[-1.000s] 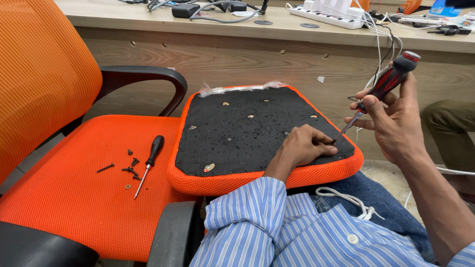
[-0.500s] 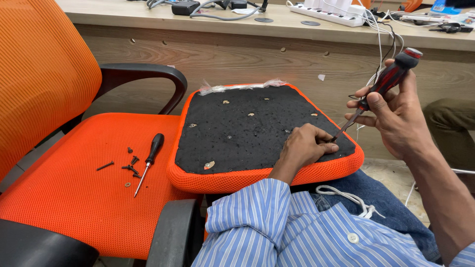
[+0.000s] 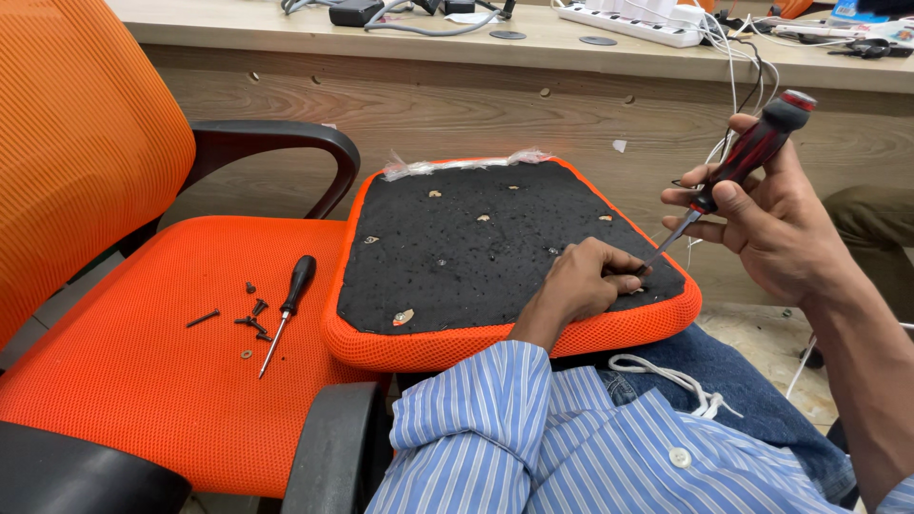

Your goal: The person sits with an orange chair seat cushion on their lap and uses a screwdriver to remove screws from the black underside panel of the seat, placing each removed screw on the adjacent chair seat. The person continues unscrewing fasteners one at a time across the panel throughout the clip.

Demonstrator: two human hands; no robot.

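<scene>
Orange seat cushion (image 3: 457, 345) upturned across the lap, black underside (image 3: 476, 257) up, dotted with small holes and tan tabs, clear plastic scrap at far edge. Left hand (image 3: 583, 282) curled on the black panel near the right edge, fingertips pinched at a small fastener. Right hand (image 3: 762, 224) wrapped around red-and-black screwdriver (image 3: 738, 167), tip angled down towards left fingers. On orange mesh chair (image 3: 143, 381) to the left, second screwdriver (image 3: 288, 309) beside loose black screws (image 3: 249, 314). Behind, wooden desk (image 3: 476, 95) with power strip (image 3: 633, 21) and cables.

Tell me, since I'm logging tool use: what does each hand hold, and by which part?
The right hand grips a red-and-black screwdriver by its handle. The left hand rests on the black underside of the seat cushion; whether it pinches anything cannot be told.
</scene>
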